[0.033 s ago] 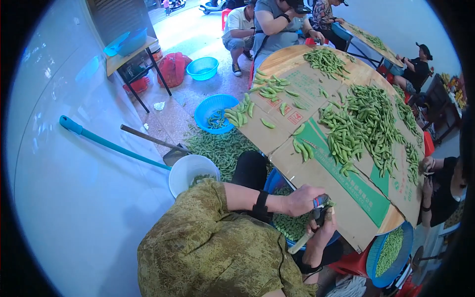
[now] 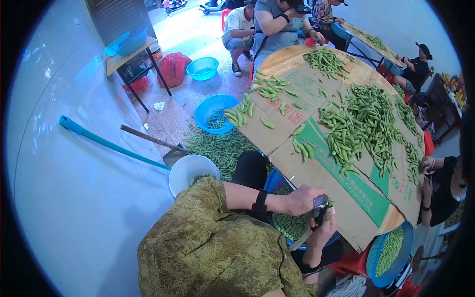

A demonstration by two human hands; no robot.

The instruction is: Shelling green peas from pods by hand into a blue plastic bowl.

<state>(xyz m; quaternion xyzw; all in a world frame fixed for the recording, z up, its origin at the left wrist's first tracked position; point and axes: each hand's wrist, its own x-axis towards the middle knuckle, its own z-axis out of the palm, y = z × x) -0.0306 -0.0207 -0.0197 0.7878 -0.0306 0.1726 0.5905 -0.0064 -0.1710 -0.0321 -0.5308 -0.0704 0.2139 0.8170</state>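
My left hand is closed, with coloured tape around a finger. Its fingertips meet my right hand above a blue basin of shelled green beans. A pale-handled tool slants down-left from my closed right hand; its working end is hidden among the fingers. At the fingertips shows a small green bit, apparently a bean pod, but which hand grips it is unclear. Beside my hands is the round table, covered with flattened cardboard and a large heap of green bean pods.
Left of me stand a white bucket, a dustpan and a teal pole. Pods cover the floor near a blue basket. At right, another basin holds beans. Several people sit around the tables.
My right hand and the pale handle have shifted very slightly, with less of the handle's end showing. My left hand stays nearly in place.
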